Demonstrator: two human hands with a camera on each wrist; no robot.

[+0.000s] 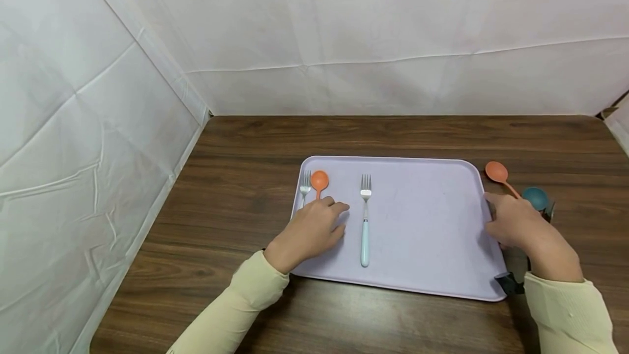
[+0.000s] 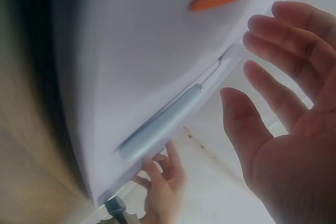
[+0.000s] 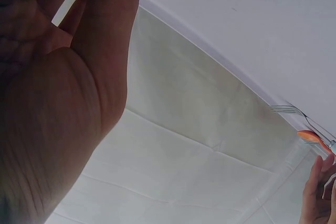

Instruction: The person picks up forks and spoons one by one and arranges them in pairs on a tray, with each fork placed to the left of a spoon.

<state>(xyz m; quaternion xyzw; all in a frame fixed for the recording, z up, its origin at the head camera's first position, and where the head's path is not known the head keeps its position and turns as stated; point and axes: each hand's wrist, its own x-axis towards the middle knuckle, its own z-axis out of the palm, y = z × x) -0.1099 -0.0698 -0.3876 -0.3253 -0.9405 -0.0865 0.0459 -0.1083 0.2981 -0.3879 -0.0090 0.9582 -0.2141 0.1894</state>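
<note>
A pale lilac tray lies on the table. Over its left part hangs my left hand, fingers relaxed and holding nothing, covering part of an orange spoon and a fork at the tray's left edge. Right of this hand, a fork with a pale blue handle lies lengthwise; the left wrist view shows its handle close. By the tray's right edge is my right hand, its fingers loosely bent with nothing seen in them. Beyond it lie another orange spoon and a teal spoon, their handles partly hidden.
The table is dark brown wood. White sheeting stands behind it and along the left side. A black device on the right wrist overlaps the tray's near right corner.
</note>
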